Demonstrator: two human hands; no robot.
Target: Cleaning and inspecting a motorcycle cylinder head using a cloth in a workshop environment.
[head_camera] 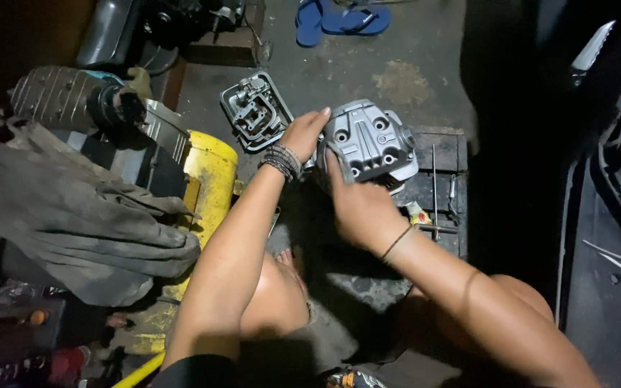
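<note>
left hand + right hand: both gripping 1 grey engine cover | 1 second cover | 2 blue sandals

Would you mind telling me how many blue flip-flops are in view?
2: one blue flip-flop lies on the concrete floor at the top edge, the other just right of it, overlapping. Others may be hidden.

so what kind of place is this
Probably a small engine or motorcycle repair workshop: both hands, left hand and right hand, hold a grey metal engine head over a stained concrete floor, with another engine cover lying nearby.
</note>
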